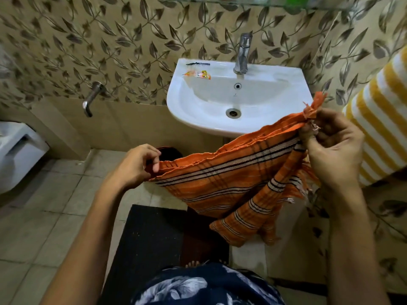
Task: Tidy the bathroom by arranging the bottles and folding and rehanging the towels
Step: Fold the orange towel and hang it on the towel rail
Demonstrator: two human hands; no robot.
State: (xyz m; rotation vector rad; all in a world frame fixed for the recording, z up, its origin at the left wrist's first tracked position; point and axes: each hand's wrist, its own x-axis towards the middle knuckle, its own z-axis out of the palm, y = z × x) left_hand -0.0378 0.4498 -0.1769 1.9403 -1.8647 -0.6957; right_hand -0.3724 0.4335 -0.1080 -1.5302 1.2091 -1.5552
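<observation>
sachet [199, 74] on sink rim [305, 84], print too blurry, no legible txt

A white wall-hung sink [220, 126] sits at about 12 o'clock, and on its rim at 11 o'clock lie a black comb [197, 64] and, just beside it toward the basin, a small orange-and-yellow sachet [197, 74]. The beige tiled floor [44, 216] spreads from 6 to 9 o'clock. A dark mat [152, 243] lies flat on it at 6 o'clock, below the sink.
</observation>
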